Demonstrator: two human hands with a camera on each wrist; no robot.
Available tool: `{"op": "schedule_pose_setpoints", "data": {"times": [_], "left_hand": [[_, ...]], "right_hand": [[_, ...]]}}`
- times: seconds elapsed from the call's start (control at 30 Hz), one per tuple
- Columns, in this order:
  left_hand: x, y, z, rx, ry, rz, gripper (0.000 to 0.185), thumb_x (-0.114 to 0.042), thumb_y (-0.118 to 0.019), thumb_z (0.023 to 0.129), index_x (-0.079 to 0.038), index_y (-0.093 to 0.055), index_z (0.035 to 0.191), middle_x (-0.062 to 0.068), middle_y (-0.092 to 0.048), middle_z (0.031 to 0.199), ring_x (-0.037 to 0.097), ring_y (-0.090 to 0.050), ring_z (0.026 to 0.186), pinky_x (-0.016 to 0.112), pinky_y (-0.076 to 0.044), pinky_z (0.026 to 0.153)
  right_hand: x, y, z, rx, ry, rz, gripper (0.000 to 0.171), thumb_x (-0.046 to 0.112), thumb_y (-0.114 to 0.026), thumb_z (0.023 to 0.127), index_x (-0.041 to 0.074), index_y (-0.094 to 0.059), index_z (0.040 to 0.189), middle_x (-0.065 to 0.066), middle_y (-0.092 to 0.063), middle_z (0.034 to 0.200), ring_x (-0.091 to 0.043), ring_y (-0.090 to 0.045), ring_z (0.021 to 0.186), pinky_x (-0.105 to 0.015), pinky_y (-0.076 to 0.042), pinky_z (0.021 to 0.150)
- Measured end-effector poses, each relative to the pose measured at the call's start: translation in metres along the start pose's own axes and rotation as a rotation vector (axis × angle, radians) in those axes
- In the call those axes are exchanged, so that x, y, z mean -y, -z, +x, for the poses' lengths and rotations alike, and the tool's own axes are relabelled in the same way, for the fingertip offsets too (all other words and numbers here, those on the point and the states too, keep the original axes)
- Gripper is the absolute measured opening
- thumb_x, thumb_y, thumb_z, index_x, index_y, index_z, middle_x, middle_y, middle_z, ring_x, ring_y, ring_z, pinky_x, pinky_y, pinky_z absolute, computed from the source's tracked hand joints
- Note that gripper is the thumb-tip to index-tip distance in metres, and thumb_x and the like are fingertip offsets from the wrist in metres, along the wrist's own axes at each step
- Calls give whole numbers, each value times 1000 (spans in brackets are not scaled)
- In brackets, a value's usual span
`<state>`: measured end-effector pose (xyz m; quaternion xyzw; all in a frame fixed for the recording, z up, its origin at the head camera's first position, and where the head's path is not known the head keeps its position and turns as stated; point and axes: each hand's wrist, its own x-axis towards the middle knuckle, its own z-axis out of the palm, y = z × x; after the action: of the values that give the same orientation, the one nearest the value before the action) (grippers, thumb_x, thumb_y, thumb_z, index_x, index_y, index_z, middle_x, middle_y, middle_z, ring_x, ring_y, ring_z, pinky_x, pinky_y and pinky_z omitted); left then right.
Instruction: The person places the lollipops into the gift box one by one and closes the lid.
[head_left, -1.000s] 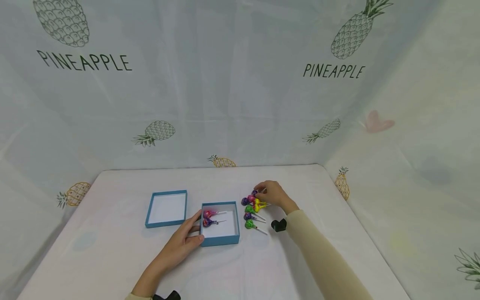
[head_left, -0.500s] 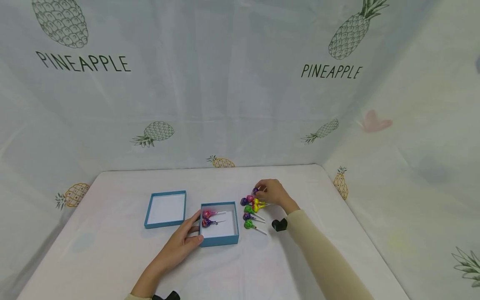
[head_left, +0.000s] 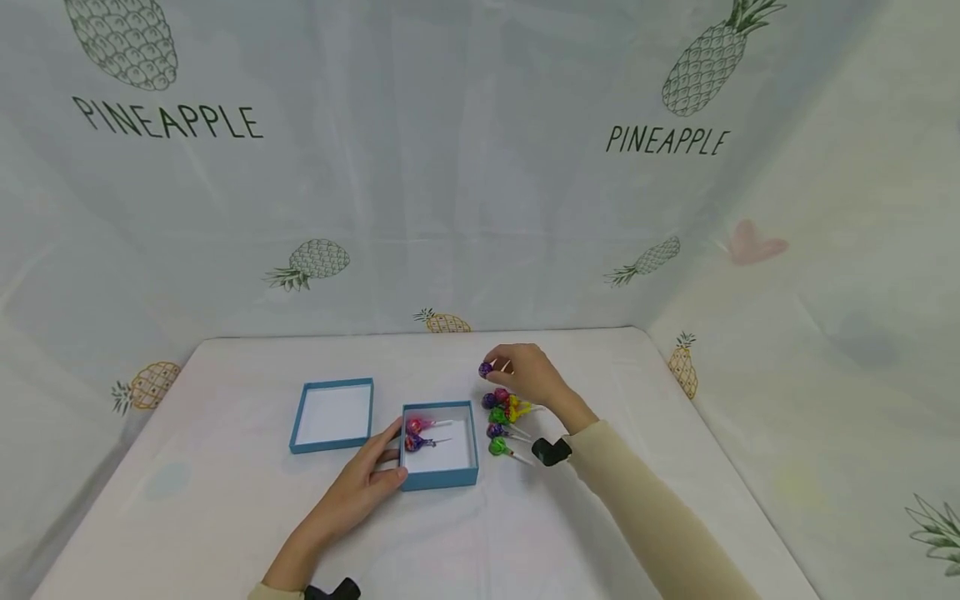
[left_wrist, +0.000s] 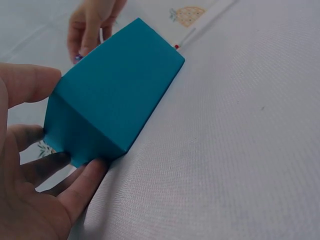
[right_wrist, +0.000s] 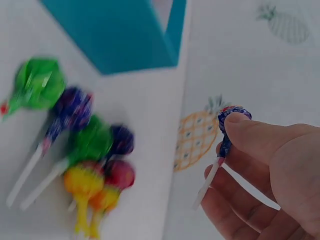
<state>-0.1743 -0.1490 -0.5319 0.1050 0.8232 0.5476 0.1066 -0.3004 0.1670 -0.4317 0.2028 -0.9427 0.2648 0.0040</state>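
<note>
My left hand (head_left: 365, 483) holds the left side of a blue open-topped box (head_left: 440, 481), thumb at its near corner. In the left wrist view the fingers (left_wrist: 82, 190) are bent against the blue box (left_wrist: 115, 85). A pink lollipop (head_left: 417, 425) and a purple lollipop (head_left: 413, 442) lie inside it. My right hand (head_left: 528, 373) is raised beyond the box's far right, pinching a purple-wrapped lollipop (right_wrist: 225, 135) between thumb and fingers, its white stick pointing down. Below this hand lies a group of lollipops, among them a green one (head_left: 498, 447) and a yellow one (head_left: 515, 407).
To the left of the box lies its blue-edged lid (head_left: 332, 417), white inside up. A white cloth covers the table (head_left: 225, 500), and a pineapple-print curtain (head_left: 450, 192) hangs behind its far edge. Each wrist wears a black device (head_left: 551, 452).
My right hand has lifted a purple lollipop from the far end of the group and carried it left and upward. The left hand stays on the box.
</note>
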Motion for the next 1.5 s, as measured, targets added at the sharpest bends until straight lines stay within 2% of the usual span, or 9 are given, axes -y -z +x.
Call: {"op": "schedule_pose_setpoints", "data": {"times": [0.2,0.53,0.83,1.23,1.5], "left_hand": [[-1,-1,1,-2,-6,3,76,-38,-68,104,-32,-30,169,11,-35,170,35,-52,144,40,-54,108],[0,0,1,11,-34,-12,75,-34,-66,105,-28,-29,170,16,-35,170,39,-52,144,44,-55,107],[5,2,1,28,-41,-33,74,-34,-65,106,-34,-27,170,13,-35,170,37,-50,146,30,-54,105],[6,3,0,27,-49,-35,75,-32,-65,106,-31,-26,170,13,-35,170,37,-49,147,35,-54,108],[4,4,0,21,-46,-18,75,-36,-65,106,-32,-25,170,12,-34,170,38,-49,147,39,-53,109]], "right_hand": [[35,-4,-9,20,98,48,22,19,-80,97,12,-78,118,1,-76,100,-13,-68,89,-30,-59,80],[68,-34,-17,146,206,86,23,18,-79,98,13,-78,120,3,-76,99,-7,-65,85,-23,-56,78],[78,-61,-17,197,225,65,24,18,-79,98,13,-78,121,5,-76,96,-3,-64,83,-17,-54,77],[79,-82,-20,217,216,22,20,21,-81,97,13,-78,116,8,-75,93,-2,-59,77,-15,-52,75],[78,-91,-22,215,288,28,17,16,-81,96,11,-77,112,4,-76,95,0,-59,77,-13,-51,74]]}}
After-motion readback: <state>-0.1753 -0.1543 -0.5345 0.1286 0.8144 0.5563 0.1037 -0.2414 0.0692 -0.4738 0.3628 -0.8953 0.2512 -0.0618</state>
